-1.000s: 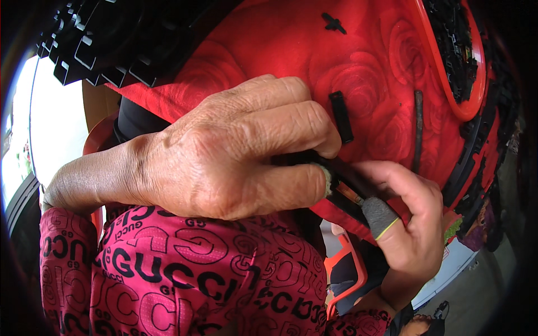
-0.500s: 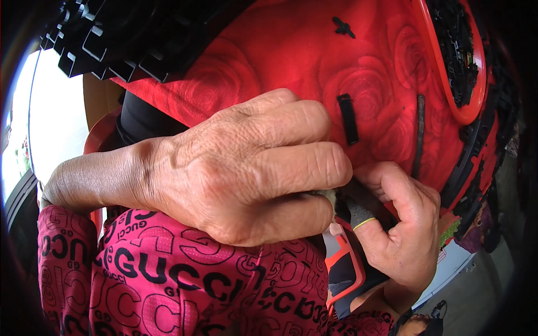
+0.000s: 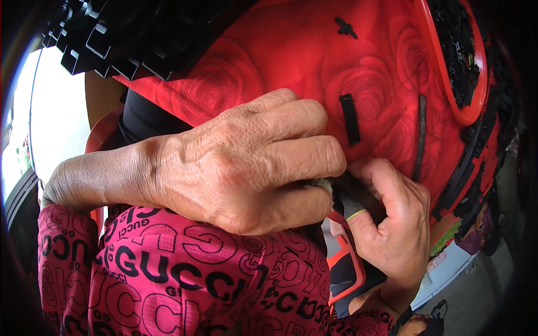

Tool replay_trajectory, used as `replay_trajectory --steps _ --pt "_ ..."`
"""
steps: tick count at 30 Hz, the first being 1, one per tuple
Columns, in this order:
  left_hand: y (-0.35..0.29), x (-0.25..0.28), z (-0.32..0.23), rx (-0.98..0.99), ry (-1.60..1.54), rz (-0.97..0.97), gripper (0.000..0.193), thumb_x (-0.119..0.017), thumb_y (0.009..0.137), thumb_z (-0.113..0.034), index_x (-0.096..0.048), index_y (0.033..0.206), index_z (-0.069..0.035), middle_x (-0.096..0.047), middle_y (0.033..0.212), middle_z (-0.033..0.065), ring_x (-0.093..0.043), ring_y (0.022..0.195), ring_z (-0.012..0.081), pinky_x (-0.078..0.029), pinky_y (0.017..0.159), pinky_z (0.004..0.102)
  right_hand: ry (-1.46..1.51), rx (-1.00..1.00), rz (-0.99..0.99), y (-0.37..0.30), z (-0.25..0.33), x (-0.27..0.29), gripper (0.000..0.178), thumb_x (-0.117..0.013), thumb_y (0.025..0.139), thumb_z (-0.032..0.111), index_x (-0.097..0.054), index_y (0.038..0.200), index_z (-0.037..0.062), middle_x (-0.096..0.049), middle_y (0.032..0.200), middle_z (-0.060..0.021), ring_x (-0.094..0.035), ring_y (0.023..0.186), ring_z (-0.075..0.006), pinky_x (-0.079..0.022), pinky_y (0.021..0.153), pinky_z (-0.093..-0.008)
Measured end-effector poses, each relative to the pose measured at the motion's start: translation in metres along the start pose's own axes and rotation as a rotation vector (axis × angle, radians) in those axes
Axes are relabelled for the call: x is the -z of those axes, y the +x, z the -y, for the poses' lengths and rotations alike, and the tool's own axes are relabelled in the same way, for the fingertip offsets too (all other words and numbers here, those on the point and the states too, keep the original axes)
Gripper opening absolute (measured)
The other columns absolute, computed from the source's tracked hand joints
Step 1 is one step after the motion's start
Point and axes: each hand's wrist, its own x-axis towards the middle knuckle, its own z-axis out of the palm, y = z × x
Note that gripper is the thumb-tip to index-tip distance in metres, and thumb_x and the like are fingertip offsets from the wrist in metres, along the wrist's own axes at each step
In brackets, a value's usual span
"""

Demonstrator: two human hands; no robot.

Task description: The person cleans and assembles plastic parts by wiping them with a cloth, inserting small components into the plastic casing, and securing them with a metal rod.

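My left hand (image 3: 246, 165) is closed, knuckles up, in the middle of the view. Its fingertips curl out of sight, with a bit of pale material showing by the index finger. Close against it on the right, my right hand (image 3: 392, 218) is closed too, its fingers bent inward. A dark grey finger cover (image 3: 352, 208) with a yellow edge sits on one of its digits. Whatever the hands grip between them is mostly hidden; only something dark shows there. Just beyond lies a short black plastic strip (image 3: 350, 119) on the red rose-patterned cloth (image 3: 291, 56).
A thin dark rod (image 3: 420, 137) and a small black cross-shaped piece (image 3: 346, 27) lie on the cloth. At the far right, a red-rimmed container (image 3: 466, 115) holds many black parts. Black plastic pieces (image 3: 129, 39) are massed at upper left. An orange-red frame (image 3: 353, 274) shows below my right hand.
Both hands have shifted slightly: my right hand a little to the left, and my left hand's fingers slightly up and left. The pieces on the cloth stay put.
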Motion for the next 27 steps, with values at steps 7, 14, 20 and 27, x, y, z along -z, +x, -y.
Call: replay_trajectory --steps 7,14,20,27 --pt "0.026 0.029 -0.003 0.452 -0.268 0.102 0.036 -0.086 0.083 -0.025 -0.074 0.101 0.003 -0.069 0.106 0.0222 -0.068 0.090 0.0367 -0.057 0.072 0.0436 0.126 -0.060 0.052 -0.007 -0.003 0.015 0.034 -0.068 0.069 -0.001 -0.066 0.103 0.0013 -0.070 0.088 -0.0161 -0.071 0.080 -0.0386 -0.056 0.071 -0.0438" --pt "0.020 0.030 -0.006 0.420 -0.330 0.176 0.058 -0.082 0.089 -0.024 -0.057 0.130 0.010 -0.069 0.106 0.0252 -0.072 0.090 0.0398 -0.058 0.078 0.0443 0.225 -0.134 0.015 -0.016 0.005 0.013 0.039 -0.067 0.068 0.000 -0.068 0.107 0.0015 -0.070 0.088 -0.0142 -0.072 0.078 -0.0337 -0.056 0.072 -0.0399" --pt "0.013 0.041 -0.008 0.586 -0.442 0.333 0.051 -0.080 0.089 -0.015 -0.058 0.127 0.010 -0.072 0.107 0.0231 -0.074 0.094 0.0328 -0.059 0.080 0.0397 0.237 -0.164 0.065 -0.014 0.020 0.021 0.049 -0.067 0.075 0.004 -0.066 0.124 -0.0038 -0.074 0.094 -0.0144 -0.075 0.086 -0.0241 -0.057 0.079 -0.0342" --pt "0.005 0.044 -0.014 0.549 -0.525 0.112 0.035 -0.077 0.094 -0.011 -0.065 0.123 0.005 -0.074 0.104 0.0114 -0.073 0.096 0.0179 -0.058 0.085 0.0317 0.494 -0.239 0.206 -0.028 0.013 0.042 0.052 -0.063 0.086 0.018 -0.061 0.130 -0.0104 -0.075 0.097 -0.0169 -0.074 0.086 -0.0185 -0.057 0.078 -0.0319"
